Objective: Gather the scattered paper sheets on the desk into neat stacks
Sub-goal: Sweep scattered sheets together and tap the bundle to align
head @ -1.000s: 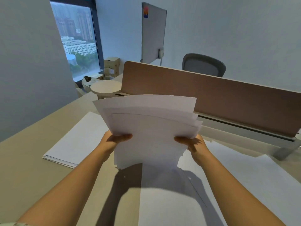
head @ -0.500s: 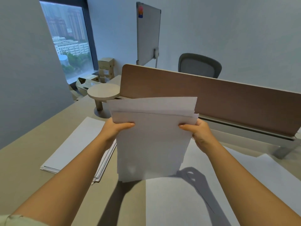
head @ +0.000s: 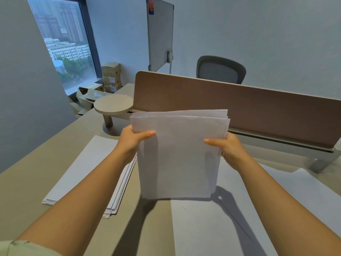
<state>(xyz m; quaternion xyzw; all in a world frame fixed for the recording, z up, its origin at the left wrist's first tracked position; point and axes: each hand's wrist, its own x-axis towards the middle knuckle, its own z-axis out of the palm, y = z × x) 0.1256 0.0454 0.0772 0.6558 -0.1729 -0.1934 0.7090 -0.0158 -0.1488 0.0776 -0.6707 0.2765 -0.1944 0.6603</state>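
Head view, looking forward and down over a beige desk. Both hands hold a bundle of white sheets upright above the desk, its lower edge at or just above the surface; whether it touches cannot be told. The left hand grips the bundle's left edge near the top, thumb laid across the front face and the remaining fingers hidden behind the paper. The right hand grips the right edge at about the same height, thumb likewise on the front and fingers curled behind. The sheets' top edges are slightly uneven, with several layers visible, and the side edges are nearly flush. A finished flat stack lies on the desk to the left of the bundle, partly crossed by the left forearm, its layered edges visible at the near corner. Loose sheets lie flat on the desk below and to the right of the bundle, overlapping one another. Behind the bundle stands a brown divider panel; a small round shelf stands at its left end. Beyond are a grey chair, a whiteboard, cardboard boxes and a window.
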